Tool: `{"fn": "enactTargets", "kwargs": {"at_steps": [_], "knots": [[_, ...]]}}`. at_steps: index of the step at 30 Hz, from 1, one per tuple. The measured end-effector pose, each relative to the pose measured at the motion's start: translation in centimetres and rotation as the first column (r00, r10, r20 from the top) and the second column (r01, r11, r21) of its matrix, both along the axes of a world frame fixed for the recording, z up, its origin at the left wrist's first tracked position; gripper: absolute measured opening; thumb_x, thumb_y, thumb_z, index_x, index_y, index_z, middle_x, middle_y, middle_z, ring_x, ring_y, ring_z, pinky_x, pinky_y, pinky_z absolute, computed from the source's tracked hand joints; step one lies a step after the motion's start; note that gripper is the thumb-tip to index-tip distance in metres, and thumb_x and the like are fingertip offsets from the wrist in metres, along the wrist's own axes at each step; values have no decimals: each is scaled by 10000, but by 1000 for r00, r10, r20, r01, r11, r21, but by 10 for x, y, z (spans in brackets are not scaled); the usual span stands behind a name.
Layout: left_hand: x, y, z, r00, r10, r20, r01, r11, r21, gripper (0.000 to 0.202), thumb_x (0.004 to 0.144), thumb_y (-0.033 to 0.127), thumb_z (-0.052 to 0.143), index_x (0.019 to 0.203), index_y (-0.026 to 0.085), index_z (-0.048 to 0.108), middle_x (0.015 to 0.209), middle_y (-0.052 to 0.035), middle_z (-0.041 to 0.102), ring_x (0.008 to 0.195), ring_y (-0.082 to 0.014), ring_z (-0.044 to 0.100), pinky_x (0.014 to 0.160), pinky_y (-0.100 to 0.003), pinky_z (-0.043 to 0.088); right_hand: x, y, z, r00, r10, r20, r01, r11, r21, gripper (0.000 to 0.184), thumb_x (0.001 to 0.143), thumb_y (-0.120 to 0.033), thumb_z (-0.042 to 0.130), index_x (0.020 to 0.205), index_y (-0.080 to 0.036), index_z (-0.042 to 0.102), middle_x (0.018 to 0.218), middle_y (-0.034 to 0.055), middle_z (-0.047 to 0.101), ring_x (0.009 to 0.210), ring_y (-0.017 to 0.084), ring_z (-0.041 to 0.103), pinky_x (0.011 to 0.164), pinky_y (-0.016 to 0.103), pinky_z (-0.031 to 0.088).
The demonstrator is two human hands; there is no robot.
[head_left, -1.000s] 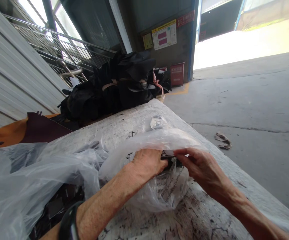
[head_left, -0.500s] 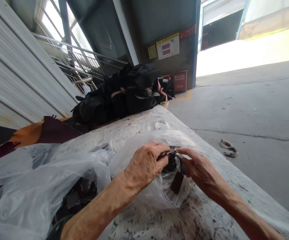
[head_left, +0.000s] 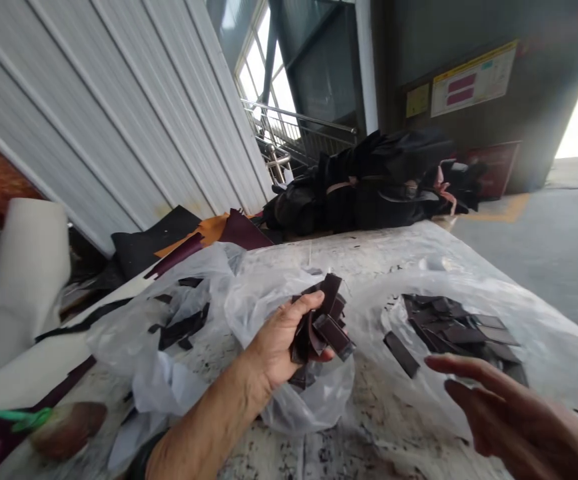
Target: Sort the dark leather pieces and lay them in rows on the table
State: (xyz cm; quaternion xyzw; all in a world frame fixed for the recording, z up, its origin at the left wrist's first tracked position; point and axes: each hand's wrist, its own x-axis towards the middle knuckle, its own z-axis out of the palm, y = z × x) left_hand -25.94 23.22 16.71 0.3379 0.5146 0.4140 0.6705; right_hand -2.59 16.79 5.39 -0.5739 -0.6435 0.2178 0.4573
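Observation:
My left hand (head_left: 281,340) is shut around a bundle of dark leather strips (head_left: 325,327), above the mouth of a clear plastic bag (head_left: 309,407). More dark pieces show inside the bag below the hand. My right hand (head_left: 511,410) is open, with spread fingers and nothing in them, at the lower right. Its fingertips are just in front of a pile of dark leather pieces (head_left: 453,327) lying on clear plastic. One loose strip (head_left: 401,353) lies apart from the pile, to the left.
The work surface is a scuffed, stained white table (head_left: 369,253). Loose black scraps (head_left: 181,327) lie on crumpled plastic at left. Behind are black bundles (head_left: 363,187), orange and maroon leather sheets (head_left: 209,230), a white roll (head_left: 23,287), a corrugated wall (head_left: 119,113) and a metal railing (head_left: 293,133).
The view has swung left. My left hand has come up from the bag holding the strips. My right hand has let go and moved away, and a pile of dark pieces now shows at right.

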Motion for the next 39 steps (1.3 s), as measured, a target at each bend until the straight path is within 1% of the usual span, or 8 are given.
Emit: {"fn": "enactTargets", "kwargs": {"at_steps": [7, 15, 20, 23, 26, 31, 36, 39], "knots": [[-40, -1, -11, 990, 144, -9, -144, 988, -55, 148, 815, 288, 596, 872, 152, 582, 713, -30, 667, 599, -172, 672, 364, -206, 490, -37, 10, 13, 970, 236, -61, -243, 953, -182, 384, 829, -512, 477, 1032, -236, 652, 477, -6, 603, 421, 161, 600, 394, 199, 477], [-48, -1, -3, 996, 88, -2, -87, 993, -78, 157, 823, 277, 585, 877, 131, 609, 721, -45, 670, 598, -174, 674, 346, -192, 475, -27, 9, 2, 992, 115, -58, -123, 980, -156, 337, 823, -491, 505, 996, -264, 683, 429, -27, 517, 374, 142, 532, 365, 196, 437], [-41, 0, 7, 997, -44, 70, 46, 999, -19, 155, 821, 279, 581, 855, 135, 625, 726, -42, 656, 628, -196, 680, 338, -201, 473, -41, 18, 20, 995, 97, 19, -95, 992, -83, 281, 797, -456, 520, 903, -266, 699, 544, 28, 664, 394, 170, 584, 339, 223, 438], [-32, 1, 11, 994, -89, 56, 90, 996, -8, 160, 817, 282, 589, 852, 132, 632, 747, -52, 659, 640, -200, 680, 339, -202, 478, -54, 29, 35, 990, 77, 121, -72, 996, -50, 260, 792, -370, 512, 972, -272, 672, 755, 52, 742, 464, 188, 636, 417, 264, 495], [-27, 2, 15, 995, -86, 45, 85, 996, 12, 155, 815, 275, 590, 857, 134, 639, 748, -53, 659, 621, -196, 675, 329, -199, 471, -58, 34, 46, 981, 111, 158, -108, 994, -26, 320, 808, -315, 468, 1068, -245, 640, 707, 33, 734, 425, 173, 615, 458, 282, 512], [-33, 1, 31, 999, -33, 10, 32, 996, 80, 136, 824, 260, 571, 844, 143, 637, 710, -51, 661, 621, -207, 683, 322, -189, 457, -36, 27, 40, 984, 73, 161, -74, 997, -4, 250, 798, -422, 521, 932, -307, 697, 762, 57, 745, 552, 218, 669, 461, 279, 513], [-49, -4, 49, 980, 192, -60, -177, 965, 191, 90, 823, 245, 572, 863, 203, 640, 715, 15, 699, 538, -141, 640, 327, -165, 417, 5, 14, 31, 982, -52, 182, 73, 991, -112, 307, 812, -453, 475, 849, -266, 715, 615, 13, 701, 438, 166, 603, 396, 239, 462], [-70, 3, 38, 914, 246, -322, -127, 929, 348, 117, 852, 283, 548, 877, 226, 648, 724, 44, 725, 517, -112, 620, 437, -198, 473, 31, 6, 29, 960, -166, 226, 201, 969, -143, 312, 819, -448, 482, 853, -242, 715, 536, -13, 658, 405, 145, 560, 404, 225, 437]]}}
